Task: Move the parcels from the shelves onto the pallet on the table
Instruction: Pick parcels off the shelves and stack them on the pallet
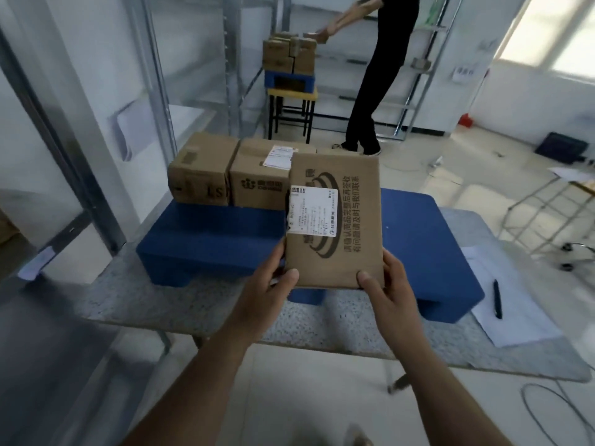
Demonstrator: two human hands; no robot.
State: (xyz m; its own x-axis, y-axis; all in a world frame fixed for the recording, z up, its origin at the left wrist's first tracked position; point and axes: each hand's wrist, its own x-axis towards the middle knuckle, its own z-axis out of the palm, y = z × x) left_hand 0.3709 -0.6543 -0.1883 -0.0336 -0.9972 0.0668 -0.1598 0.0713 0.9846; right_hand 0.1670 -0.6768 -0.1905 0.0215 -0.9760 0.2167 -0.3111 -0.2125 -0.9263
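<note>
parcel (341, 217) is held up over the blue pallet (209, 239) — gripped at its near bottom corners by the left hand (273, 284) and right hand (386, 284), thumbs pressed on its face. its long axis is stood upright, label side turned toward the camera. two boxes (231, 178) are set at the pallet's far left edge; the middle and right are left bare. a pen (497, 299) is laid on paper (515, 320) at the table (128, 297) edge.

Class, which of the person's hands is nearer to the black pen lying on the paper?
Right. The right hand grips the parcel's lower right corner, toward the pen; the left hand is farther away.
</note>
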